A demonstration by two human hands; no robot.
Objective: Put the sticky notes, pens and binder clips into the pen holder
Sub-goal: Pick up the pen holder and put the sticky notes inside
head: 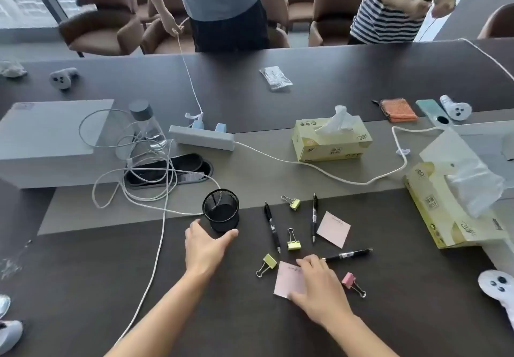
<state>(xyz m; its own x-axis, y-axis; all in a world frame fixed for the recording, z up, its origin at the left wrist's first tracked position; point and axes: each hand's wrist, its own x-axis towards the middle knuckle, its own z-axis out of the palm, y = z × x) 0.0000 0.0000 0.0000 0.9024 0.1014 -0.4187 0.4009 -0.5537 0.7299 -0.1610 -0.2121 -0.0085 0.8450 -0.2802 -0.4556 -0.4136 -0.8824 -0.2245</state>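
Note:
A black mesh pen holder (221,209) stands upright on the dark table. My left hand (204,247) is open just in front of it, thumb near its base, holding nothing. My right hand (319,287) lies on a pink sticky note (288,278), fingers spread over it. A second pink sticky note (333,229) lies further right. Three black pens lie loose: one (272,227), another (314,217), and a third (347,254) by my right fingertips. Yellow binder clips (293,242), (292,202), (267,264) and a pink binder clip (352,283) are scattered around.
White cables (155,178) loop left of the holder over a cable port (200,171). A power strip (201,137), a water bottle (147,124) and two tissue boxes (331,139), (445,203) stand behind. Controllers lie about. Two people stand across the table.

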